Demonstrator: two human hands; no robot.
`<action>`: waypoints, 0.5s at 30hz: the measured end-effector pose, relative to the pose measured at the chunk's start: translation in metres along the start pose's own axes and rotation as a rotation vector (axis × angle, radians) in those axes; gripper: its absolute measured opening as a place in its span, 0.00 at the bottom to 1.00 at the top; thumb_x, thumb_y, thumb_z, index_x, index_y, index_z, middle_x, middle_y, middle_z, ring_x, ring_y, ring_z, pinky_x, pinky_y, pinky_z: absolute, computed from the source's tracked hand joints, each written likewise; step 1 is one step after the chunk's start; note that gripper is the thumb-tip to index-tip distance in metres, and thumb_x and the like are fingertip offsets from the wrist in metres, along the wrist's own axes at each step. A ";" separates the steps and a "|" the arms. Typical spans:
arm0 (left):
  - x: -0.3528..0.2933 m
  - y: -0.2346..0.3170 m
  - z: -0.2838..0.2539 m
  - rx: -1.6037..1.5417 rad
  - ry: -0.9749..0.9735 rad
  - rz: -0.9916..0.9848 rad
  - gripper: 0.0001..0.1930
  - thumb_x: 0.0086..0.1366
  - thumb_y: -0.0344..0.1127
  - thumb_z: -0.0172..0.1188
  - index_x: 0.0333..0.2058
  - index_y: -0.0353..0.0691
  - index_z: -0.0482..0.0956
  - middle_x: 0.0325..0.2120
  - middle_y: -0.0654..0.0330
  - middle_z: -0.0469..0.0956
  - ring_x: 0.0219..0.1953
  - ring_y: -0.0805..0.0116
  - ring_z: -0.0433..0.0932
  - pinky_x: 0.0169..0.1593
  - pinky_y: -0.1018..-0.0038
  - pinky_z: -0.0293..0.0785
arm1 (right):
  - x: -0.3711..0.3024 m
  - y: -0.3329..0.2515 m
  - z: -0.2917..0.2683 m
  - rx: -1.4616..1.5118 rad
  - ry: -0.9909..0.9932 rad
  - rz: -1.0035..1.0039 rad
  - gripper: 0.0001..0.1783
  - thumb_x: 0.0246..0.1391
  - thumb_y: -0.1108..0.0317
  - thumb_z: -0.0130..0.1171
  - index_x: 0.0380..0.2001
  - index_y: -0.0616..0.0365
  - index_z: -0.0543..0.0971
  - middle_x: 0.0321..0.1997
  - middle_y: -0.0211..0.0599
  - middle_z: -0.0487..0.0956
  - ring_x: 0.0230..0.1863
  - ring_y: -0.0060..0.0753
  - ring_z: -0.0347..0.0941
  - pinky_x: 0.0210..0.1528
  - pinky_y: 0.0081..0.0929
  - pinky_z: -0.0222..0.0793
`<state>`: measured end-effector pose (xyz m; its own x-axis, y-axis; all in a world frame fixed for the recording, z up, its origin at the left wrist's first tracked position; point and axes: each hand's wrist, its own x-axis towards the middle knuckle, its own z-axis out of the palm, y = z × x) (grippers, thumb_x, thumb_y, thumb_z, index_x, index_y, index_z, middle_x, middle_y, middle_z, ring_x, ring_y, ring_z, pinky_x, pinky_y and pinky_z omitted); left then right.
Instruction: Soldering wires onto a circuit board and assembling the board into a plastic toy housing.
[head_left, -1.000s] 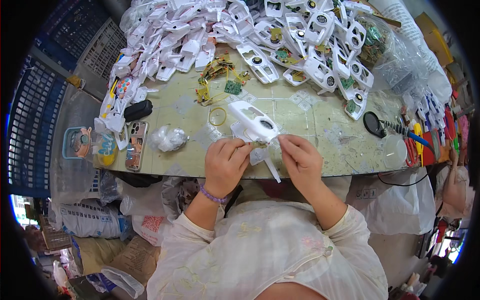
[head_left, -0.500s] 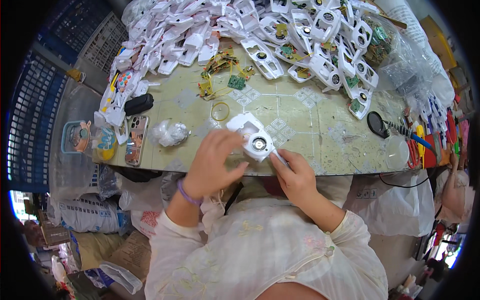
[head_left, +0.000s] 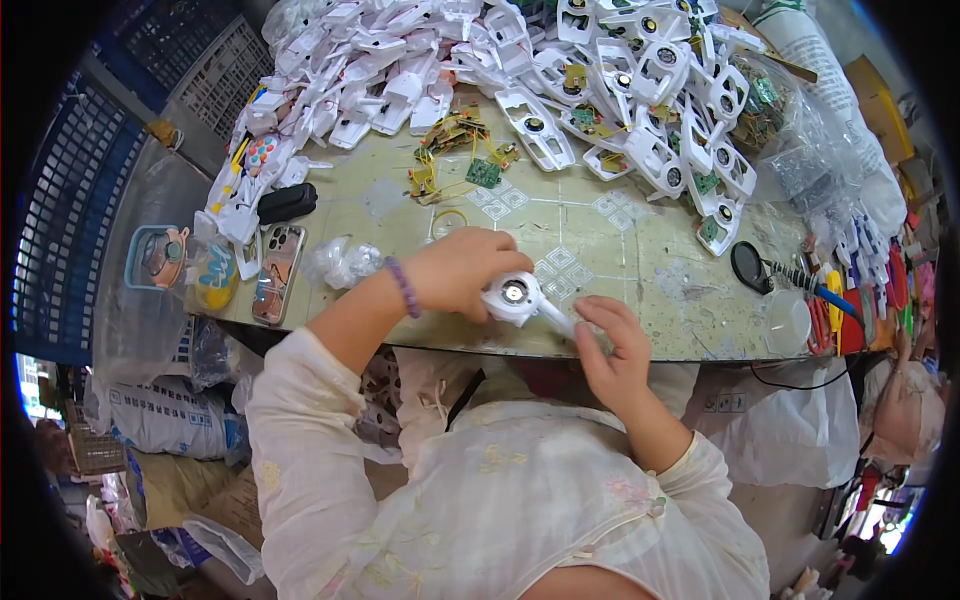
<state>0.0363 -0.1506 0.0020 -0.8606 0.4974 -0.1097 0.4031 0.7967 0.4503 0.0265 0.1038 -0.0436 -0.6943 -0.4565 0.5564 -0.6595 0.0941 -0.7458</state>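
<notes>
A white plastic housing (head_left: pixel 531 309) with a round speaker set in it lies at the table's near edge, its narrow handle toward the right. My left hand (head_left: pixel 462 272) grips its wide end from above, covering most of that part. Beside the handle's tip is my right hand (head_left: pixel 615 350), thumb and fingers apart; whether the thumb touches the tip is hard to see. Yellow wires join several small circuit boards (head_left: pixel 484 173) farther back, and a yellow ring (head_left: pixel 449 222) sits just beyond my left hand.
Piled white housings (head_left: pixel 400 90) fill the back of the table (head_left: pixel 680 300). At left are a phone (head_left: pixel 279 275), a black case (head_left: pixel 287 203) and crumpled clear plastic (head_left: pixel 345 262). At right are a round black-rimmed object (head_left: pixel 751 267), a clear cup (head_left: pixel 788 322) and hand tools (head_left: pixel 832 310).
My left hand has moved onto the housing's wide end and gripped it. My right hand has loosened from the handle and spread its fingers. The housing has turned slightly.
</notes>
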 end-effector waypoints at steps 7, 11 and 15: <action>-0.175 -0.013 0.049 -1.246 0.035 0.239 0.47 0.38 0.56 0.77 0.53 0.36 0.70 0.51 0.52 0.70 0.56 0.58 0.66 0.58 0.62 0.61 | 0.006 0.013 -0.030 0.045 0.088 0.097 0.10 0.51 0.82 0.55 0.38 0.63 0.78 0.40 0.43 0.78 0.42 0.35 0.74 0.47 0.27 0.68; -0.261 -0.013 0.119 -1.223 0.082 -0.504 0.50 0.35 0.44 0.79 0.57 0.36 0.64 0.50 0.62 0.71 0.53 0.71 0.66 0.57 0.72 0.62 | -0.009 0.040 -0.051 0.046 0.125 0.195 0.09 0.57 0.80 0.50 0.40 0.65 0.77 0.40 0.38 0.77 0.40 0.28 0.72 0.45 0.23 0.67; -0.276 -0.033 0.230 -1.086 -0.062 -0.971 0.33 0.49 0.45 0.71 0.51 0.34 0.72 0.43 0.58 0.76 0.44 0.71 0.73 0.48 0.76 0.70 | -0.010 0.050 -0.057 0.011 0.203 0.218 0.11 0.60 0.77 0.48 0.44 0.67 0.76 0.41 0.38 0.77 0.40 0.25 0.72 0.42 0.22 0.68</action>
<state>0.3323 -0.2357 -0.1863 -0.6254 -0.0385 -0.7794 -0.7705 0.1889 0.6089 -0.0163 0.1633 -0.0655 -0.8631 -0.2406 0.4440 -0.4866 0.1605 -0.8588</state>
